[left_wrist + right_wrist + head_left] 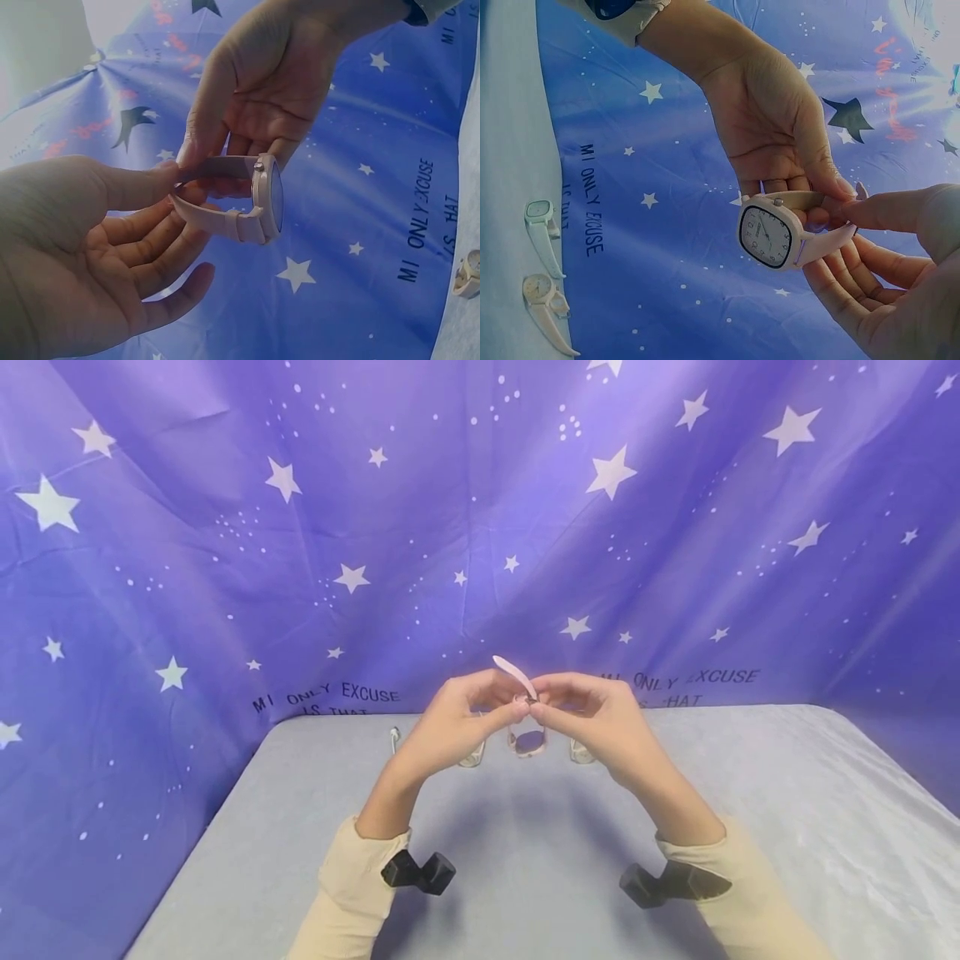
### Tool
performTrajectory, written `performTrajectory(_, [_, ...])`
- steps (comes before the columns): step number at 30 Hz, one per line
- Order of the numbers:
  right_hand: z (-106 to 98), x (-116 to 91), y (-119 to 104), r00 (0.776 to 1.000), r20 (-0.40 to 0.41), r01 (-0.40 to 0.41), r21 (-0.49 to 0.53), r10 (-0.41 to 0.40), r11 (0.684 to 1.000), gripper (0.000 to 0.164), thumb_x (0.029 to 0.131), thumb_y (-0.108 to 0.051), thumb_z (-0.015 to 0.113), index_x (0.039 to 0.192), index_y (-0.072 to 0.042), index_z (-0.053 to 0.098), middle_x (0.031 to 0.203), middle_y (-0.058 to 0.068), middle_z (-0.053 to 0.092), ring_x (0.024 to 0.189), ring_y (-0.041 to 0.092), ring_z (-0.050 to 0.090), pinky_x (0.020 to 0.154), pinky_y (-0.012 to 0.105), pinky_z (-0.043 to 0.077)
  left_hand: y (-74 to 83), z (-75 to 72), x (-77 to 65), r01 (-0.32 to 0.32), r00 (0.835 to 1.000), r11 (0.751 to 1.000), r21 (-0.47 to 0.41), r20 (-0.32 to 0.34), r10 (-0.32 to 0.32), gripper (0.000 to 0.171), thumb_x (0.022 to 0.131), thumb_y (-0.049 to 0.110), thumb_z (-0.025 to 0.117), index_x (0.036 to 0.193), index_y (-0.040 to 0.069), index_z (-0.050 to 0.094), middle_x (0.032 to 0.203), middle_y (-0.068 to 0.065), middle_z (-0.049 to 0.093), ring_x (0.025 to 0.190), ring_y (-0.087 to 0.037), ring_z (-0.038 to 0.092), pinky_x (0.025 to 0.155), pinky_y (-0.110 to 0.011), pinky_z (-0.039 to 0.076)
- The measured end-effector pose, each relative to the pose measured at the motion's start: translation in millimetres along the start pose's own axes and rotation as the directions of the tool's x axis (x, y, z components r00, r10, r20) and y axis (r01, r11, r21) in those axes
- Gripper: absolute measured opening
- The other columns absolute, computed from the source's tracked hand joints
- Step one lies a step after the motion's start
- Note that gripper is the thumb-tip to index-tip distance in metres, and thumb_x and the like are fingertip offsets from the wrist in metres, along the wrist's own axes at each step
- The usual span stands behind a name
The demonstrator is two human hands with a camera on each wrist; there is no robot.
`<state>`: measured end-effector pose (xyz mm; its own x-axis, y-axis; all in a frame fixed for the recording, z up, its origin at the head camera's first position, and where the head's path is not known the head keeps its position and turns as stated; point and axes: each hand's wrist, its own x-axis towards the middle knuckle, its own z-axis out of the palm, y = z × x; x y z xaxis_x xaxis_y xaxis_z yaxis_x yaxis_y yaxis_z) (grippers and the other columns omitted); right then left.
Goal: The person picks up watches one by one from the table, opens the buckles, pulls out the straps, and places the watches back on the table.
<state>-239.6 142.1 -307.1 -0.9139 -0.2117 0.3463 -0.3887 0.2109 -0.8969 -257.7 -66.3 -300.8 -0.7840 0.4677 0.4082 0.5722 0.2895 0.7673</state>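
A pale pink wristwatch [528, 745] with a squarish face hangs between both hands, its strap bent into a loop. The right wrist view shows its white dial [765, 236] with a dark border. My left hand [450, 720] pinches the strap near the buckle between thumb and fingers. From the other side, my right hand [600, 720] pinches the strap at the same place, the thumbs nearly meeting. One strap end [514, 675] sticks up above the fingertips. In the left wrist view the watch [262, 199] is seen edge-on, with the crown on top.
Behind the hands, a watch with a squarish face [538, 211] and one with a round face [537, 288] lie on the grey-covered table [517, 885]. A small pale strap end [394, 739] shows left of the left hand. A purple star-printed curtain [450, 510] hangs behind the table.
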Motion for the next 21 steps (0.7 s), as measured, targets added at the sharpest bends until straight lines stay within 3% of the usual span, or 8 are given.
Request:
performTrajectory(9, [0.6,1.6,0.4,1.0,0.003,-0.004,0.01,0.004,1.0,0.031,0.088,-0.006,0.078,0.117,0.002,0.072,0.095,-0.001,0.077,0.09,0.01,0.075,0.088,0.027,0.058,0.9,-3.7,-1.6,0.045,0.999,0.999,0.001,0.024,-0.045,0.025,0.094,0.022,0.074,0.116,0.01,0.073,0.101,-0.004,0.076,0.091,-0.013,0.07,0.085,-0.035,0.058])
performTrajectory(16, [0.8,1.4,2.4,1.0,0.027,0.001,0.005,-0.001,1.0,0.031,0.088,-0.007,0.078,0.118,0.0,0.072,0.099,0.007,0.077,0.092,0.018,0.075,0.089,0.029,0.059,-2.9,-3.5,-2.2,0.022,1.0,1.0,0.007,0.012,-0.022,0.019,0.095,0.018,0.072,0.111,0.009,0.073,0.099,-0.004,0.076,0.089,-0.012,0.071,0.084,-0.034,0.059])
performTrajectory(21, [-0.4,1.5,1.9,1.0,0.021,0.007,-0.008,-0.007,1.0,0.029,0.088,-0.007,0.078,0.116,0.0,0.073,0.103,0.011,0.077,0.091,0.012,0.074,0.085,0.027,0.06,-2.8,-6.2,-2.2,0.004,0.999,1.0,-0.021,-0.031,-0.005,0.016,0.096,0.016,0.071,0.11,0.009,0.073,0.098,-0.007,0.077,0.089,-0.013,0.072,0.085,-0.036,0.06])
